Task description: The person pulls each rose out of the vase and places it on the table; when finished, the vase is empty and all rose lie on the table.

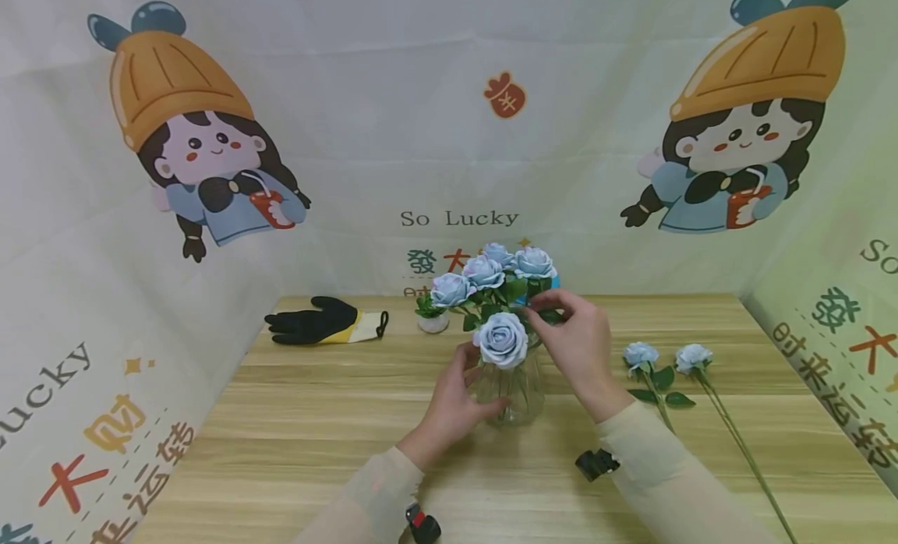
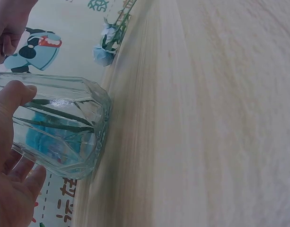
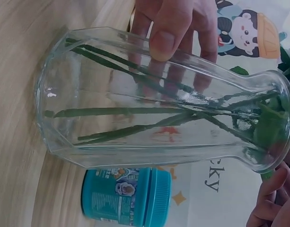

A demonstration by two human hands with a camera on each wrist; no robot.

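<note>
A clear glass vase [image 1: 525,392] stands on the table with several pale blue roses [image 1: 503,341] in it. Their green stems [image 3: 121,112] cross inside the glass in the right wrist view. My left hand [image 1: 452,404] holds the vase by its side, thumb in front and fingers behind. At the vase's mouth my right hand [image 1: 581,345] pinches a rose among the leaves with thumb and forefinger; the exact spot of the pinch is partly hidden. Two more roses [image 1: 694,358] lie on the table to the right.
A black work glove [image 1: 316,322] lies at the back left. Beside it is a small potted plant [image 1: 433,318]. Behind the vase stands a teal jar [image 3: 126,195]. Printed cloth [image 1: 365,123] hangs around the wooden table [image 1: 295,419].
</note>
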